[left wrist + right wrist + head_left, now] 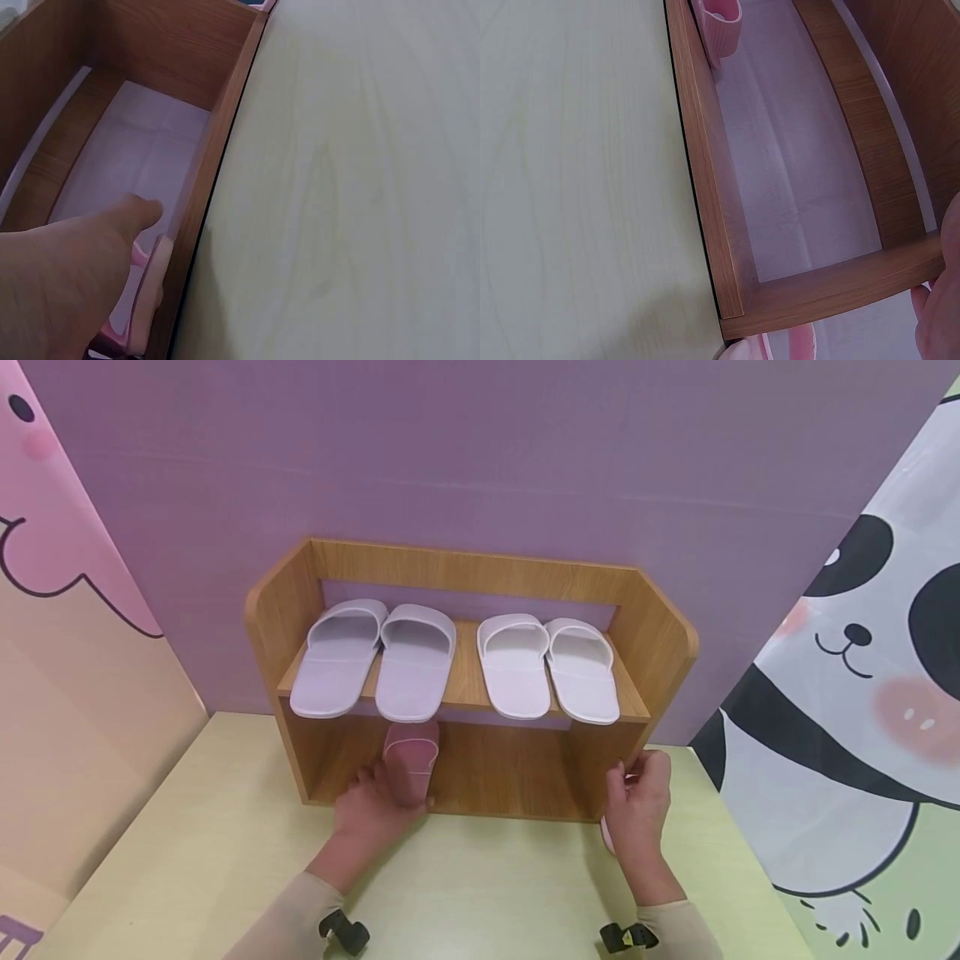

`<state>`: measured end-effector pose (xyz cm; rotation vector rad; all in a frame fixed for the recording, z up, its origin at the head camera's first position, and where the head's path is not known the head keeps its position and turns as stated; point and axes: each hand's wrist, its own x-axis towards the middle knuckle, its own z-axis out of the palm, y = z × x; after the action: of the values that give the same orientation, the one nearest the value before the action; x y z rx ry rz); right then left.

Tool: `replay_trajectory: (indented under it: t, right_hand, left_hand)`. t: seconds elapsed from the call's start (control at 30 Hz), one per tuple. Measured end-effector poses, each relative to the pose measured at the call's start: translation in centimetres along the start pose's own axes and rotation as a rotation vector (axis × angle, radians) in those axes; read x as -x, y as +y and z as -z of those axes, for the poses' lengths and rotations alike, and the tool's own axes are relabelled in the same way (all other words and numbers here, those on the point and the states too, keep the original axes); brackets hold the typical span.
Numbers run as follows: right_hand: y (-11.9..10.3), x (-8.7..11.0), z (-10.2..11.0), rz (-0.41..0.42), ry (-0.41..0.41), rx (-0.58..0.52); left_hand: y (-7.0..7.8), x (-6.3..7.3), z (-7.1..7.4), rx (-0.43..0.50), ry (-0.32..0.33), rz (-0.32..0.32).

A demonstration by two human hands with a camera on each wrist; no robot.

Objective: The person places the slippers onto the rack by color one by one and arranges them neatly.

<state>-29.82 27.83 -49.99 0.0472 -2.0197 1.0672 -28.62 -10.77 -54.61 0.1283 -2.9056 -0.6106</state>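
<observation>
A pink slipper [412,760] lies in the lower compartment of a small wooden shoe rack [480,572], left of the middle. My left hand [375,806] holds it near its front end, fingers on the left and thumb on the right. In the left wrist view the thumb stretches over the slipper [150,292]. My right hand [641,802] grips the front edge of the rack's right side panel [840,289]. Another pink slipper [607,835] is outside that panel, mostly hidden behind the right hand in the head view.
Two pairs of white slippers, a left pair [408,685] and a right pair [517,681], sit on the upper shelf with toes forward. The rack stands on a pale wood-grain table [487,885] against a purple wall [480,460]. A panda picture [847,710] covers the right wall.
</observation>
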Motion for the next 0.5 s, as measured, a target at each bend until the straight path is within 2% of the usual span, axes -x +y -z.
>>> replay_trajectory:
  t: [0.23, 0.33, 0.5]
  right_hand:
    - [-0.3, 0.0, 0.0, -0.028, -0.010, 0.007]
    - [-0.4, 0.0, 0.0, -0.035, -0.013, 0.007]
    - [-0.3, 0.0, 0.1, -0.033, -0.014, 0.011]
  left_hand:
    - [-0.9, 0.7, 1.2, 0.088, -0.035, -0.006]
    - [-1.4, 0.8, 1.5, 0.102, -0.017, -0.031]
    - [-2.0, 0.9, 2.0, 0.114, 0.049, -0.093]
